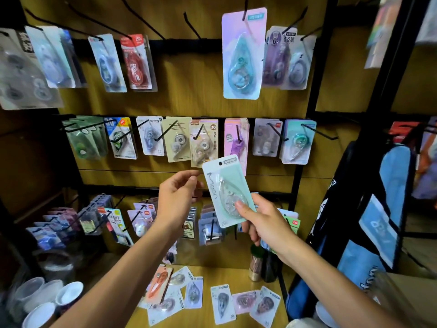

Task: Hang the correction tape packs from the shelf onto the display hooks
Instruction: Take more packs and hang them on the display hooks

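Holding the mint correction tape pack (227, 190) by its lower end, the right hand (264, 221) pinches it before the middle hook row. Left hand (177, 197) hovers beside it, fingers curled, empty. Likely light, stiff card; blister slippery, so grip the edges.

Lower left corner: cluster of white cups (68, 293), rims up, some stacked, partly blurred. Behind them, a clear plastic container (56, 266), contents not legible.

Right side: blue and black bag (369, 223) leaning against a black frame upright (390, 67); pale blue panel with white logo on its front, text unreadable.

Centre low: two small cylindrical jars (256, 266) standing upright, one copper-toned with a dark lid, one dark, just beside each other.

Backing: wood-grain panel (189, 86), yellow-brown.

Upper right: blurred hanging items (383, 31), not identifiable.
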